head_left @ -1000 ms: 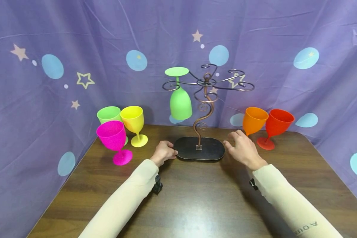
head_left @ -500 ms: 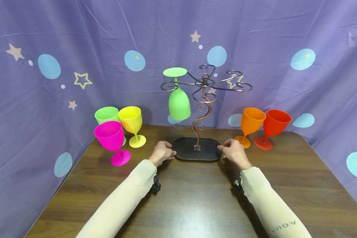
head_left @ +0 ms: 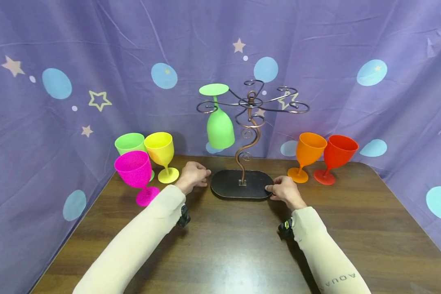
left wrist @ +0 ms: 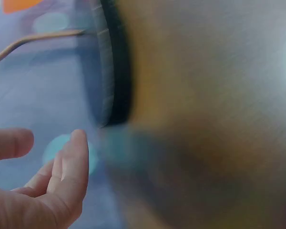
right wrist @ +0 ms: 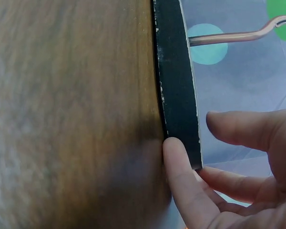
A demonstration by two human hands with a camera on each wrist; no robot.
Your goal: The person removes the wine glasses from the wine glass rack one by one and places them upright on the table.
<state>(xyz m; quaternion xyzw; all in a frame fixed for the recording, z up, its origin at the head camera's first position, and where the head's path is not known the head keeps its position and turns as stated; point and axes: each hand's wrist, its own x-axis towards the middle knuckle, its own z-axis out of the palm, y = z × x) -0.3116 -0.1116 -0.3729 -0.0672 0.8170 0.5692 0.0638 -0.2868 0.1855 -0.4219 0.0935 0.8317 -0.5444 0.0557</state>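
A metal goblet rack with curled wire arms stands upright on a black oval base. One green goblet hangs upside down by its foot from the left arm. My left hand is just left of the base, apart from it, thumb and fingers spread around nothing in the left wrist view. At the base's right end is my right hand. In the right wrist view, its fingertips touch the base's edge while the thumb hovers above the top, with a visible gap.
A magenta goblet, a yellow goblet and a second green goblet stand at the left. An orange goblet and a red goblet stand at the right. A purple curtain hangs behind the wooden table.
The right hand has come in from the right to the base's end. My left hand has let go of the base's left end and moved left. The rack stays in place.
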